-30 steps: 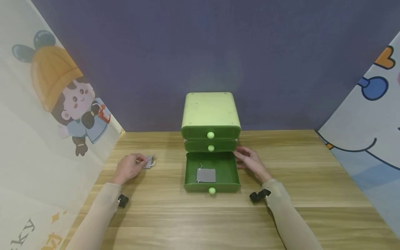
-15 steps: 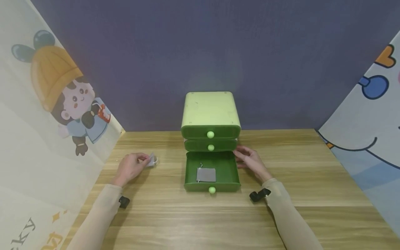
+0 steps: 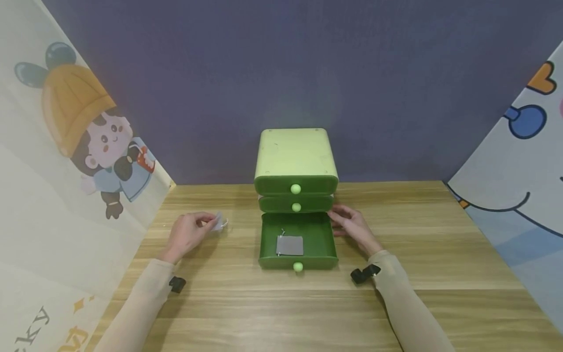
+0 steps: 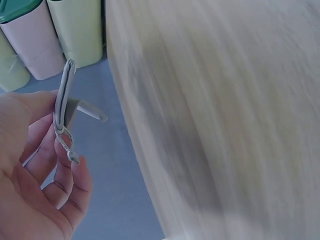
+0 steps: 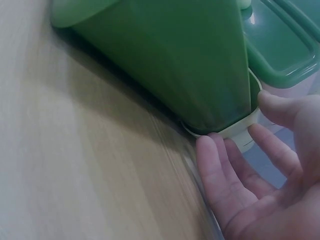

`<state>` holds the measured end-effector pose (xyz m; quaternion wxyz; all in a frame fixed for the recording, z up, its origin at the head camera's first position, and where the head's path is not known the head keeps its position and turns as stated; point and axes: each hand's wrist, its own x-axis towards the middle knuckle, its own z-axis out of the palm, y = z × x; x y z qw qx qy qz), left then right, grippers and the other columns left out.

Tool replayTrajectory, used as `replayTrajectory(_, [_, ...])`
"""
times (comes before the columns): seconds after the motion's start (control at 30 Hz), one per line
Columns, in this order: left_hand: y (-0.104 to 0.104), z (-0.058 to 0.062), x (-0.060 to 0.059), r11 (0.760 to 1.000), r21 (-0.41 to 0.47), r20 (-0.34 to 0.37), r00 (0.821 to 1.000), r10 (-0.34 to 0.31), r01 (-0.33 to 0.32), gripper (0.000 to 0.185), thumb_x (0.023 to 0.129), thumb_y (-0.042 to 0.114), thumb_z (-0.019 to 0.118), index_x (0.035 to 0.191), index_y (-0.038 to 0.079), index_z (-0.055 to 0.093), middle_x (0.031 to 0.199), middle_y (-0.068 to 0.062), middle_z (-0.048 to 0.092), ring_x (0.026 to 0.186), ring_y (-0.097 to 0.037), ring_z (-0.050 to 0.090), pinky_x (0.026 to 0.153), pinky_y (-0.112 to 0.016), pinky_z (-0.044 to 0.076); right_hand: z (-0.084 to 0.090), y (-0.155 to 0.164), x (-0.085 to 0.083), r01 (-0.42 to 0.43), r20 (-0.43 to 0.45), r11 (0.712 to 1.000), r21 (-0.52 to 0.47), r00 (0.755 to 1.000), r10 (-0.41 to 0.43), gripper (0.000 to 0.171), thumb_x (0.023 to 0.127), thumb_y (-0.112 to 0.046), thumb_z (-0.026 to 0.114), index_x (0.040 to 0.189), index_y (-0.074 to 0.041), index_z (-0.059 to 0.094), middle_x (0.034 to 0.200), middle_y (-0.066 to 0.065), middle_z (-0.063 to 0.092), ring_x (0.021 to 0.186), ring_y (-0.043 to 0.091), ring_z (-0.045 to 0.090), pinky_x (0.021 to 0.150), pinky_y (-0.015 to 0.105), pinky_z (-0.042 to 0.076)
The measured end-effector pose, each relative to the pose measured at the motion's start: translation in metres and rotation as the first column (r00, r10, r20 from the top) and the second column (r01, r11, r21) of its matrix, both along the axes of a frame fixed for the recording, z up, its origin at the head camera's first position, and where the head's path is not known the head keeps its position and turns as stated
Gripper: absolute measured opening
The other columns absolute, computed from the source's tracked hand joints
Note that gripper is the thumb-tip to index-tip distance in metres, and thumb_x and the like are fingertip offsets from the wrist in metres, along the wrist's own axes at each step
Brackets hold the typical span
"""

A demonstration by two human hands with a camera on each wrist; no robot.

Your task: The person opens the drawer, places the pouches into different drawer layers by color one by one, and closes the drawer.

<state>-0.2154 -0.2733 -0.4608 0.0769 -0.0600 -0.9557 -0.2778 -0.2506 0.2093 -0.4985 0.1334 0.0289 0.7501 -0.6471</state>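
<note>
A green three-drawer cabinet stands at the back middle of the wooden table. Its bottom drawer is pulled out, and a flat grey pouch lies inside. My left hand pinches a second small grey pouch with a thin drawstring, raised just off the table to the left of the cabinet; in the left wrist view this pouch shows edge-on between thumb and fingers. My right hand rests with straight fingers against the cabinet's right lower corner, beside the open drawer.
A dark blue wall backs the table. Printed cartoon panels close in the left and right sides. Bare wood stretches in front of the drawer towards me.
My left hand has lifted the small grey pouch off the table and carried it a little to the right. The right hand and the drawer have stayed put.
</note>
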Motion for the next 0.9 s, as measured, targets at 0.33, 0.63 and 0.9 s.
replayTrajectory(0.33, [0.012,0.006,0.004,0.999,0.030,-0.039,0.999,-0.035,0.036,0.022,0.099,0.031,0.077,0.111,0.014,0.084,0.097,-0.004,0.083,0.077,-0.015,0.067,0.064,-0.027,0.049,0.000,0.000,-0.001,-0.001,-0.008,1.000,0.010,1.000,0.002,0.067,0.106,-0.032,0.068,0.161,-0.004,0.042,0.159,0.026,0.049,0.108,0.018,0.070,0.092,0.036,0.064])
replayTrajectory(0.63, [0.023,0.012,0.008,0.997,0.049,-0.074,0.996,-0.059,0.062,0.017,0.096,0.025,0.082,0.106,0.012,0.085,0.094,-0.006,0.083,0.071,-0.012,0.064,0.058,-0.024,0.044,-0.001,-0.001,-0.001,-0.001,0.001,1.000,0.006,1.000,0.001,0.065,0.106,-0.030,0.068,0.160,-0.004,0.043,0.158,0.026,0.050,0.107,0.018,0.069,0.090,0.036,0.064])
replayTrajectory(0.9, [0.033,0.016,0.012,0.994,0.051,-0.071,0.993,-0.095,0.099,0.015,0.094,0.023,0.084,0.104,0.012,0.086,0.094,-0.005,0.083,0.072,-0.011,0.064,0.059,-0.022,0.045,0.000,0.000,-0.001,-0.001,0.002,1.000,0.006,1.000,0.001,0.064,0.106,-0.030,0.068,0.159,-0.004,0.044,0.158,0.025,0.050,0.109,0.019,0.069,0.091,0.037,0.065])
